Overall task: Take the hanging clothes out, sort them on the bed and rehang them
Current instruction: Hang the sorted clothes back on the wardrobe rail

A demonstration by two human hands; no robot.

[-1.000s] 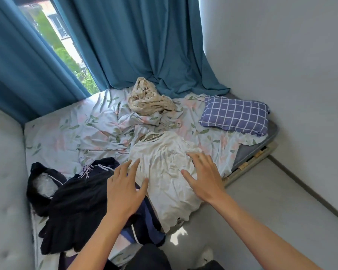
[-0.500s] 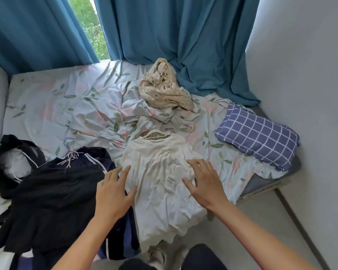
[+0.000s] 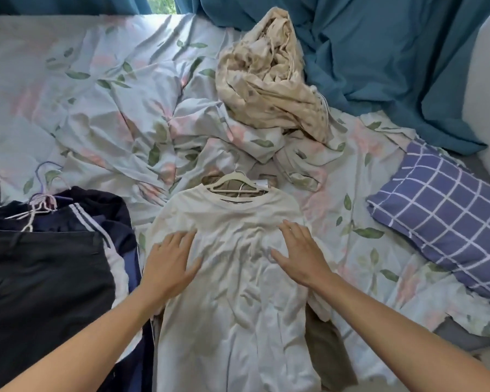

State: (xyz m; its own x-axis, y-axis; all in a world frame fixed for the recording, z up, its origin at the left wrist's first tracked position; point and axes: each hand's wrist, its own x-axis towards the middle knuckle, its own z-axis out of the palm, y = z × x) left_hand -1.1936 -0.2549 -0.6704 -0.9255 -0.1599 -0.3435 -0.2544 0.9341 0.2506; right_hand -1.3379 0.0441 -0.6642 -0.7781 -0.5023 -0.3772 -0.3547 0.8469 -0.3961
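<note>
Fingers (image 3: 181,239) flat, creased white shirt (image 3: 238,292)

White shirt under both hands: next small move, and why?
Probably sweep both palms outward and down to flatten it. The left hand and right hand lie flat on the white shirt, which is wrinkled across the chest and on its hanger.

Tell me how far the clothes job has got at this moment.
Done: clothes are out and on the bed, a dark pile with its hangers at the left. In hand: left hand and right hand press flat on the white shirt, still on its white hanger. Left: rehanging; the crumpled beige cloth lies untouched.
</note>
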